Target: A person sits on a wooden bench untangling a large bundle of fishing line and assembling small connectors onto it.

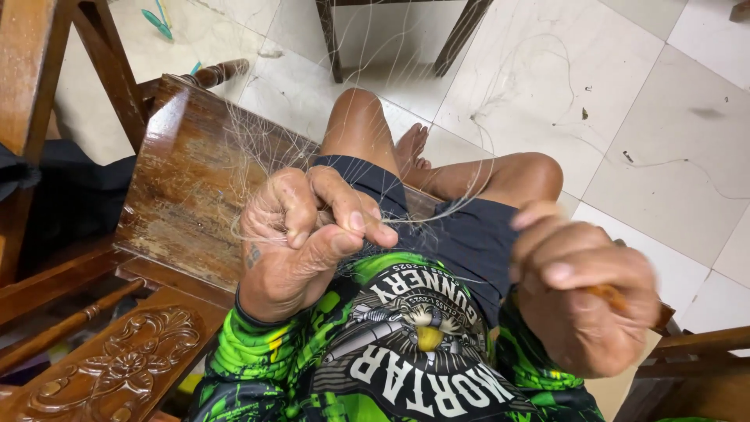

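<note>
Left hand (pixel 301 234) raised over the lap, knuckles up, grip pinching thin pale fishing-net mesh (pixel 258 148) between thumb and fingers. Right hand (pixel 582 285) curled beside it, a bit blurry, grip closed around a brown wooden netting needle (pixel 617 298). Net draped over the carved wooden chair arm (pixel 187 187).

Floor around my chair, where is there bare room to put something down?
Barest are the white floor tiles right of the knees, past the right hand, though loose line strands trail over them. A smaller patch lies between the dark chair legs at top. Crowded: the lap, where the left hand bunches fine netting draped over the wooden armrest.
</note>
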